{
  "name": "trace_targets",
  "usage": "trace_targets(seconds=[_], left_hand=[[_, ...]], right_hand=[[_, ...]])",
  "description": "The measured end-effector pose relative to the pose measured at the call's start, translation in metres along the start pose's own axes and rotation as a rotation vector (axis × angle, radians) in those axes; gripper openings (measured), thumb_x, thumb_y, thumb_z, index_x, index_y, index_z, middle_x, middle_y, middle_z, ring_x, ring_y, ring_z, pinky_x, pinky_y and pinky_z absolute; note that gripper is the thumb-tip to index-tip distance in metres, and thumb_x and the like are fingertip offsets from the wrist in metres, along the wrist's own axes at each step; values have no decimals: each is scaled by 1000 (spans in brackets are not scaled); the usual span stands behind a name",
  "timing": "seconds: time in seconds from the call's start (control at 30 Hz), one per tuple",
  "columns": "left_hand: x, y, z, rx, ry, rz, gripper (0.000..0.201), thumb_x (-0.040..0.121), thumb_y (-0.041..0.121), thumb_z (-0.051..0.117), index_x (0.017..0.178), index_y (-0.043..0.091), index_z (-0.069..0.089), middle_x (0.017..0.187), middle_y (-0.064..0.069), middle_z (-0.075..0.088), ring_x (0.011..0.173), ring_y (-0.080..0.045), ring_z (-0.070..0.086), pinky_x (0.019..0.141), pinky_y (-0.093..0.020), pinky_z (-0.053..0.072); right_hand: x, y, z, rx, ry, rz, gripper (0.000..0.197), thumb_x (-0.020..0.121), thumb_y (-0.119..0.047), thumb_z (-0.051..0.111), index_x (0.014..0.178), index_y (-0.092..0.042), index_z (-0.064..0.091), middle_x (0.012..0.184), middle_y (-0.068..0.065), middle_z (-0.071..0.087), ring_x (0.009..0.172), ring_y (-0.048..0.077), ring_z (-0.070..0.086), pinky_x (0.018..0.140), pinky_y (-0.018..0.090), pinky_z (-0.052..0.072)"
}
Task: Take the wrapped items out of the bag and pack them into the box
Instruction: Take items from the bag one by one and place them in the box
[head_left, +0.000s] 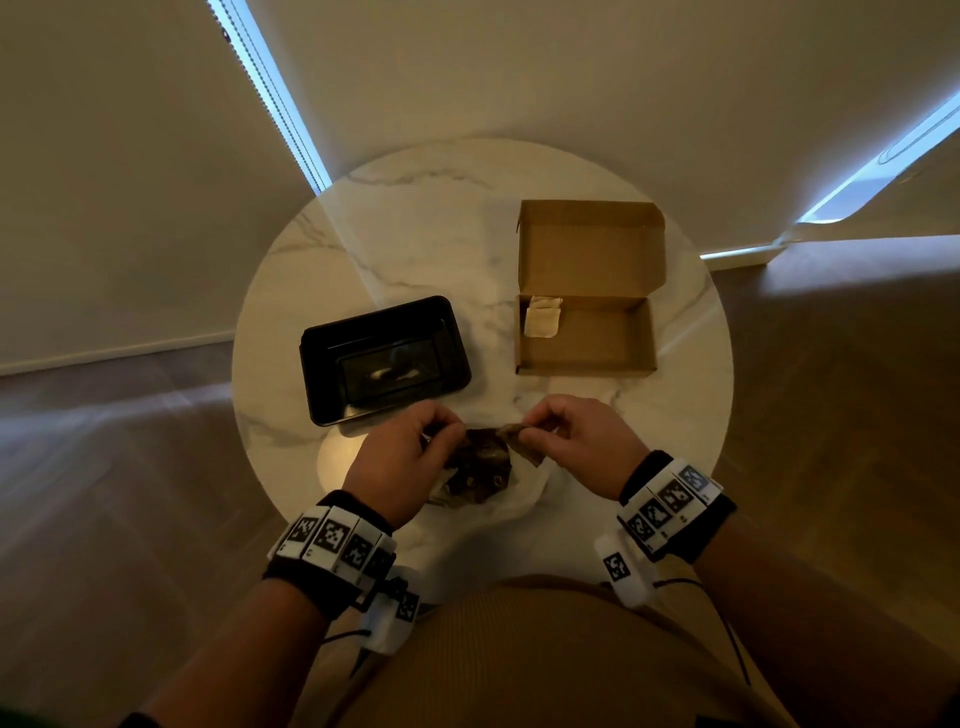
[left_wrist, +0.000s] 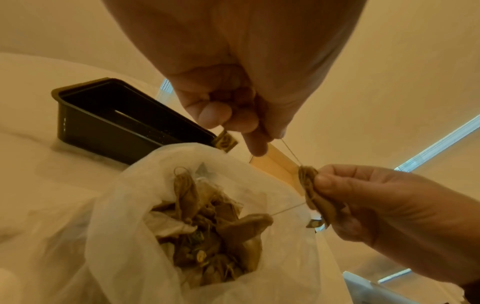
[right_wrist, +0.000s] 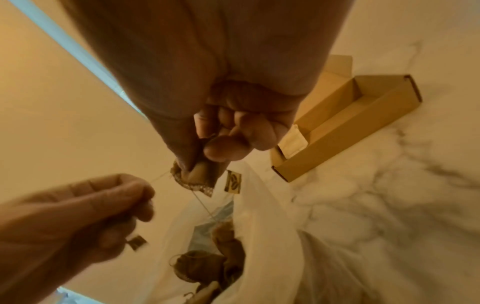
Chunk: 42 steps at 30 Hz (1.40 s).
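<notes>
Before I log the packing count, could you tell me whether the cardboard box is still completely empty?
No, the cardboard box already holds one pale wrapped item in its far left corner, plainly seen in the head view.

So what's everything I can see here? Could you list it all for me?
table: one, round, white marble, in the middle of the room
cardboard box: one, brown, lid open, on the table's right side
wrapped item in the box: one, pale cream, in its far left corner
tray: one, black, on the table's left side
plastic bag: one, clear white, open at the table's near edge
tea bags in the bag: many, brown, count unclear
held tea bag: one, brown, above the bag
string: thin, stretched between both hands
left hand: pinches the string
right hand: pinches the held tea bag
</notes>
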<state>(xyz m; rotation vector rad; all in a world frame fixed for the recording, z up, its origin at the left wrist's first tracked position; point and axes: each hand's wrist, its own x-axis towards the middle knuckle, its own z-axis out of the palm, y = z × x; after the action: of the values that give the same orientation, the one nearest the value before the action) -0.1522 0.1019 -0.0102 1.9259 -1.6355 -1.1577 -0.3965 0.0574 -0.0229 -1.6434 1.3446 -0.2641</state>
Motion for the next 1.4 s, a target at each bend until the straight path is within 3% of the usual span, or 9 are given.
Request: trace_targets(seconds=[0.13, 0.2, 0.33, 0.47, 0.67, 0.87, 1.1, 1.27, 1.4], left_hand=[[1, -2, 16, 60, -70, -20, 49, 89, 40, 75, 133, 32, 55, 127, 11, 57, 107, -6, 59, 92, -28, 57], [2, 1, 26, 117, -117, 64, 66, 80, 47, 82, 137, 33, 52, 133, 11, 51, 117, -8, 53, 100, -30, 53], [6, 11, 44, 198, -223, 170, 50, 81, 59, 76, 125, 39, 64, 146, 12, 41, 117, -3, 48, 99, -22, 45], [7, 10, 47, 169, -218, 214, 20, 96, 46, 63, 111, 38, 72, 142, 9, 46, 119, -6, 48, 103, -29, 47], [1, 7, 21, 115, -194, 240, 31, 105, 39, 50, 127, 28, 69, 135, 7, 60, 119, -7, 55, 106, -28, 46], [-15, 3, -6, 76, -128, 229, 30, 108, 36, 46, 124, 26, 69, 114, 10, 69, 102, -7, 61, 92, -28, 52], [-20, -14, -10, 51, -121, 67, 22, 107, 33, 48, 118, 30, 66, 100, 13, 68, 92, -6, 63, 80, -21, 51], [-19, -7, 0, -36, -120, 10, 15, 107, 31, 48, 117, 33, 59, 103, 9, 68, 90, -9, 64, 72, -15, 48], [-17, 16, -2, -69, -143, 94, 55, 95, 38, 67, 145, 31, 45, 111, 9, 61, 97, -7, 63, 87, -29, 59]], right_hand=[[-8, -5, 1, 154, 38, 41, 2, 94, -25, 71, 94, -23, 71, 81, -2, 75, 69, 14, 68, 66, 31, 58], [-14, -11, -1, 235, 46, 40, 4, 96, -21, 69, 95, -17, 69, 81, 3, 76, 65, 18, 69, 61, 29, 57], [-23, -21, -7, 367, 32, 48, 4, 97, -15, 67, 96, -12, 68, 81, 11, 75, 62, 16, 66, 57, 25, 54], [-23, -24, -12, 397, 59, 27, 2, 97, -12, 67, 96, -11, 68, 77, 8, 74, 61, 19, 66, 56, 27, 54], [-17, -16, -18, 422, 129, 68, 1, 95, -13, 69, 95, -12, 69, 78, 12, 74, 63, 23, 68, 56, 30, 54], [-13, -3, -10, 424, 239, 149, 7, 97, -16, 69, 98, -10, 68, 91, 18, 73, 61, 20, 68, 52, 28, 53], [-16, 0, -14, 425, 296, 168, 8, 96, -14, 68, 91, -8, 69, 59, -4, 64, 47, 11, 50, 46, 21, 41], [-34, -17, -25, 552, 207, 132, 4, 95, -12, 68, 96, -8, 69, 67, 7, 65, 53, 17, 53, 49, 27, 42], [-48, -39, -34, 652, 92, 97, 12, 89, -14, 69, 99, -7, 66, 75, 14, 69, 57, 23, 60, 52, 30, 47]])
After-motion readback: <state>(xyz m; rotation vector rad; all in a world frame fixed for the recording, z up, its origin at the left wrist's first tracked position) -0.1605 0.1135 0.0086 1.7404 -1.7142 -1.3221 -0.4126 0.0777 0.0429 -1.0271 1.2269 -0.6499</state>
